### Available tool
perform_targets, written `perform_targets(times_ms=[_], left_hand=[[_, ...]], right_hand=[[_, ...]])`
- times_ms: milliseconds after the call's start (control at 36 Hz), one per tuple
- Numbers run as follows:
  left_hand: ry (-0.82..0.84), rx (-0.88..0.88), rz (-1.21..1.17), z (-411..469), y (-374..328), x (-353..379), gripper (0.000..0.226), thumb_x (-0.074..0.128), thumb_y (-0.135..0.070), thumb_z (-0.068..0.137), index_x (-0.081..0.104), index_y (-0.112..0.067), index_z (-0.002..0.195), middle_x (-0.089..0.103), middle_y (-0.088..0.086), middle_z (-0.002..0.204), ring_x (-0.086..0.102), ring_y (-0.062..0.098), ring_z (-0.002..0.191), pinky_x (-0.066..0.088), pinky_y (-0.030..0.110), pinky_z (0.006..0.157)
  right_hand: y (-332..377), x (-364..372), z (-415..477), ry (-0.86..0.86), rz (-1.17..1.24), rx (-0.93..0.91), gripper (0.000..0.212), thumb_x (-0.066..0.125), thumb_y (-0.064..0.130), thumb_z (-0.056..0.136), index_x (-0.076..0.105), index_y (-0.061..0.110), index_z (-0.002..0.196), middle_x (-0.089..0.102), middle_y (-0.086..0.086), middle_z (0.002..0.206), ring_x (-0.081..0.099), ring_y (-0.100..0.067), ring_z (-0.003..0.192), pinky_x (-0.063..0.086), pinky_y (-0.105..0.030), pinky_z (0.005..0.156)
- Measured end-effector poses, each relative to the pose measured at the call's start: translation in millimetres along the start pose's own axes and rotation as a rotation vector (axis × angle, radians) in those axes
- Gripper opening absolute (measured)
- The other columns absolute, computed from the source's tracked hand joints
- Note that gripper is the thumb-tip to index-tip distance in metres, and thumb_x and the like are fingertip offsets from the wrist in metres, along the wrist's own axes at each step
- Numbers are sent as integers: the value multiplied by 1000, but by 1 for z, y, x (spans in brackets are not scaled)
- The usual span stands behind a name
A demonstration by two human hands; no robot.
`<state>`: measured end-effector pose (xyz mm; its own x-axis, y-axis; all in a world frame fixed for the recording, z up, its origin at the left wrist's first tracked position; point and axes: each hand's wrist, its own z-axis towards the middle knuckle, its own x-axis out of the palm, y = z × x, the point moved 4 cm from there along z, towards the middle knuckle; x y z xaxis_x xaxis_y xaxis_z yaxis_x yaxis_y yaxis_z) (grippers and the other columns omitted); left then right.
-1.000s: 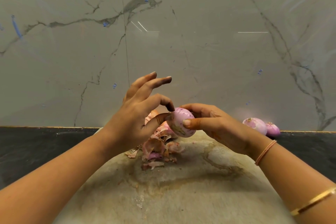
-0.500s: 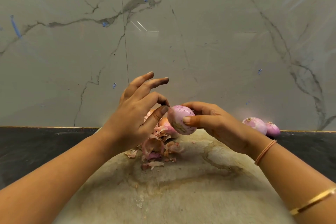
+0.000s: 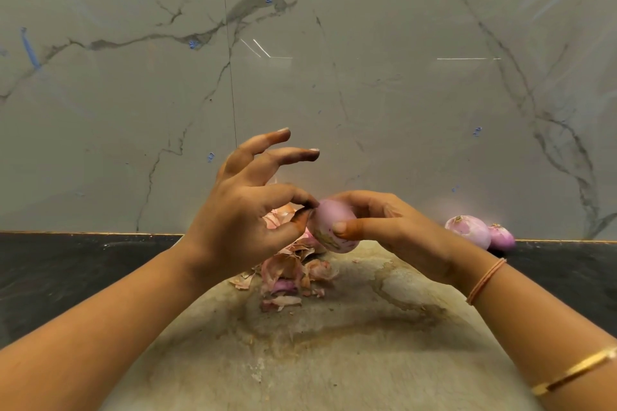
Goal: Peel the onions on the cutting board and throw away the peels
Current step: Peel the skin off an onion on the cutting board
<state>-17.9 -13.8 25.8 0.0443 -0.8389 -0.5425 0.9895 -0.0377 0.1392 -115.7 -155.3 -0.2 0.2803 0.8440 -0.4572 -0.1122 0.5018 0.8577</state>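
My right hand (image 3: 390, 223) grips a pink, mostly peeled onion (image 3: 329, 220) above the far part of the worn round cutting board (image 3: 334, 354). My left hand (image 3: 247, 217) pinches at the onion's left end with thumb and forefinger, the other fingers spread upward. A heap of pink and tan peels (image 3: 290, 270) lies on the board under my hands. Two peeled onions (image 3: 469, 230) (image 3: 500, 237) sit to the right, off the board, against the wall.
The board lies on a black counter (image 3: 66, 270) that runs left and right. A grey marble wall (image 3: 334, 77) stands right behind it.
My left thumb and forefinger have closed into a pinch on the onion's left end. My right hand has turned the onion slightly.
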Motion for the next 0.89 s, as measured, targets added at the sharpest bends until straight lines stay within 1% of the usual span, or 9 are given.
perform_targets(times_ms=[167,278,333,444,528,639,722,806,889], left_hand=[[-39,58,85,1,-4,-2,19,62,-30,82,73,-15,76,52,-1,128,35,27,132,33,42,103],[-56,54,107,1,-4,-3,16,64,-28,81,72,-15,76,49,-2,130,36,26,132,32,41,104],[-54,54,114,1,-3,-3,16,63,-28,80,72,-15,75,49,-3,130,36,26,132,30,40,105],[-22,42,120,0,-2,-1,18,60,-29,81,71,-16,74,55,-1,127,36,26,132,29,40,105],[5,-11,117,-2,1,0,19,58,-30,80,69,-17,70,60,4,125,37,26,132,31,41,103],[-45,-41,81,-2,3,-5,33,57,-33,87,68,-16,61,63,4,121,42,28,129,35,41,100],[-67,-54,75,-1,3,-4,26,59,-35,86,73,-17,73,60,5,124,41,29,129,34,41,102],[-53,-90,36,-1,3,-2,22,59,-35,84,71,-19,91,55,4,130,37,27,132,25,30,108],[-6,-99,-13,-1,6,2,21,58,-36,84,68,-23,96,48,-2,134,29,23,137,19,26,110]], right_hand=[[-1,0,1,-18,25,3,52,59,35,73,61,16,121,65,-8,117,60,-23,110,49,-36,97],[0,-4,0,-49,156,-13,43,58,31,74,64,14,114,67,-14,112,63,-25,103,50,-34,91],[0,-6,1,-62,204,-16,42,58,30,75,65,12,112,67,-16,111,62,-24,100,49,-37,91],[-2,-9,3,-86,285,-19,41,56,29,76,65,10,111,69,-16,108,64,-29,99,48,-41,94],[-2,-11,1,-102,279,-13,44,55,31,76,64,9,113,67,-21,112,61,-36,103,45,-46,97],[-3,-9,3,-110,218,-4,40,57,32,74,66,15,109,67,-17,109,60,-31,100,46,-46,92],[-3,-6,3,-89,147,-9,38,59,33,74,67,19,109,68,-11,107,61,-32,102,46,-51,96],[-1,-3,1,-61,84,-13,44,58,34,75,65,19,115,68,-9,110,60,-30,107,46,-49,96],[-1,-1,1,-39,24,-10,48,58,37,74,62,20,119,67,-6,114,60,-25,108,48,-43,96]])
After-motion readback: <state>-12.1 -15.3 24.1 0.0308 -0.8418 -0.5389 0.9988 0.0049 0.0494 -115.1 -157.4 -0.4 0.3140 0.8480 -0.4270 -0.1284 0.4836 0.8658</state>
